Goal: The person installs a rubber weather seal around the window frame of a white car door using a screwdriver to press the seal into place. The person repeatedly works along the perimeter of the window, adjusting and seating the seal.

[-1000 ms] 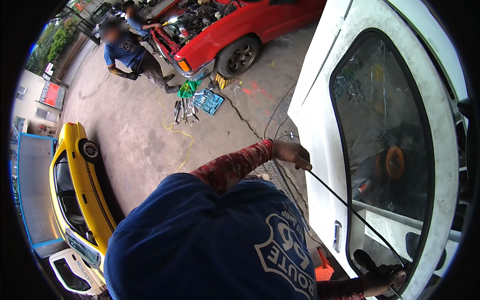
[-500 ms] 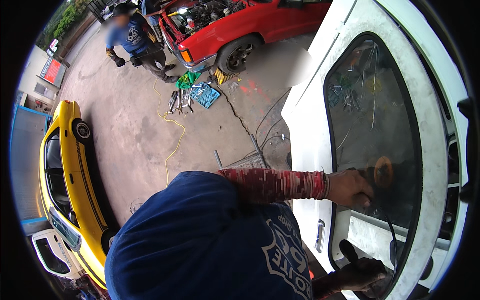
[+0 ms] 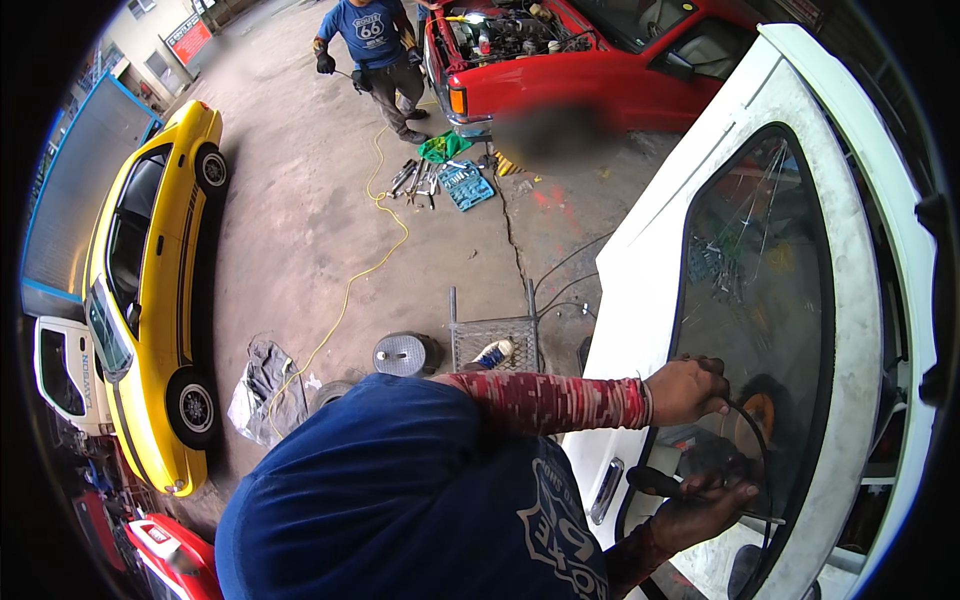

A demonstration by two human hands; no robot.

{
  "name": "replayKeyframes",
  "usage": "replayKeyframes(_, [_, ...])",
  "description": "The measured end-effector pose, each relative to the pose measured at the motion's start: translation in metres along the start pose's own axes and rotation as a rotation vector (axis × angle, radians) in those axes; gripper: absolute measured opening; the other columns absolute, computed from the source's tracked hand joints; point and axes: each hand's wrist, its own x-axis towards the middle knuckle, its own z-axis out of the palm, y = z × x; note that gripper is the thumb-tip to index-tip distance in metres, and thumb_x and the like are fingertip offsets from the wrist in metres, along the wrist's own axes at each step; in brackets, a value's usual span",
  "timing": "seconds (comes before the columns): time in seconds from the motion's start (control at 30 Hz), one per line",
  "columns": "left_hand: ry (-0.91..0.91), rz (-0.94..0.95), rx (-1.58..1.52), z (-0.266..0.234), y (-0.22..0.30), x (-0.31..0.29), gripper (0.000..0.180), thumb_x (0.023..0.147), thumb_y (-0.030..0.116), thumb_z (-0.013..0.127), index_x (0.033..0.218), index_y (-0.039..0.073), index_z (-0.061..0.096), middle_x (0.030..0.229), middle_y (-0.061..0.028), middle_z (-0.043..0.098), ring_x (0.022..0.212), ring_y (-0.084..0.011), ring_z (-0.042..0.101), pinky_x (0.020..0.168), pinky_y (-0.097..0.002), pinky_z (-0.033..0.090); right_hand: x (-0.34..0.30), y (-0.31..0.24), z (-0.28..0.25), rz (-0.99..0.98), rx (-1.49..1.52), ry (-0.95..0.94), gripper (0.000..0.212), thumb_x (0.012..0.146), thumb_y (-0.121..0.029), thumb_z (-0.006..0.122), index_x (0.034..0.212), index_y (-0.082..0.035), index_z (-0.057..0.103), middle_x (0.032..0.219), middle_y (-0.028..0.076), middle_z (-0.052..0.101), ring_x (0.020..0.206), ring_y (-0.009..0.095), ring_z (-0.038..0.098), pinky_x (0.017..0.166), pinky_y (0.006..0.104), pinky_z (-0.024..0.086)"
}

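Black strip (image 3: 763,446) curves from the pinching left hand (image 3: 687,391); the right hand (image 3: 702,515) below grips a dark-handled tool (image 3: 652,481).

Left hand (image 3: 688,390) holds a black strip (image 3: 757,427); right hand (image 3: 703,514), a black-handled tool (image 3: 654,482); both at a white door (image 3: 640,325).

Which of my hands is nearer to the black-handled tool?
Right. Your right hand is closed around the black-handled tool, its handle poking out to the left; your left hand is apart from it, farther up the picture.
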Motion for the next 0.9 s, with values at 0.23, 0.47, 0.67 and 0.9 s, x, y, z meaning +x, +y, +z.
replayKeyframes(0.23, [-0.282,-0.115,-0.452,-0.025,0.03,-0.058,0.04,0.09,0.007,0.056,0.129,-0.004,0.055,0.119,-0.0239,0.063,0.11,-0.0381,0.066,0.096,-0.0435,0.052,0.002,-0.011,0.014,-0.102,0.156,-0.065,0.067,0.107,-0.059,0.037,0.121,0.004,0.053,0.08,0.006,0.058,0.057,0.009,0.047,0.06,0.0219,0.038])
replayKeyframes(0.47, [-0.364,0.01,-0.199,-0.024,0.057,-0.078,0.055,0.08,0.018,0.073,0.13,0.001,0.056,0.104,-0.0255,0.07,0.097,-0.0458,0.067,0.082,-0.051,0.055,0.011,-0.017,0.012,-0.078,0.138,0.045,0.073,0.108,-0.057,0.04,0.132,0.009,0.058,0.099,0.008,0.066,0.071,0.015,0.058,0.068,0.0255,0.044])
replayKeyframes(0.67, [-0.192,0.071,-0.072,-0.053,0.045,-0.069,0.021,0.081,0.02,0.073,0.098,0.008,0.071,0.077,-0.0158,0.069,0.079,-0.0369,0.07,0.069,-0.0451,0.055,0.021,-0.011,-0.011,-0.373,-0.059,-0.282,0.077,0.104,-0.065,0.036,0.144,-0.002,0.05,0.137,0.013,0.061,0.119,0.025,0.057,0.097,0.0366,0.046])
replayKeyframes(0.9, [-0.164,-0.136,-0.598,-0.034,0.068,-0.005,0.029,0.091,0.014,0.065,0.115,-0.002,0.065,0.088,-0.0193,0.07,0.089,-0.037,0.071,0.078,-0.0435,0.055,0.027,-0.01,-0.023,-0.154,0.074,-0.188,0.082,0.104,-0.069,0.033,0.148,-0.001,0.047,0.131,0.013,0.062,0.115,0.022,0.057,0.097,0.0356,0.045])
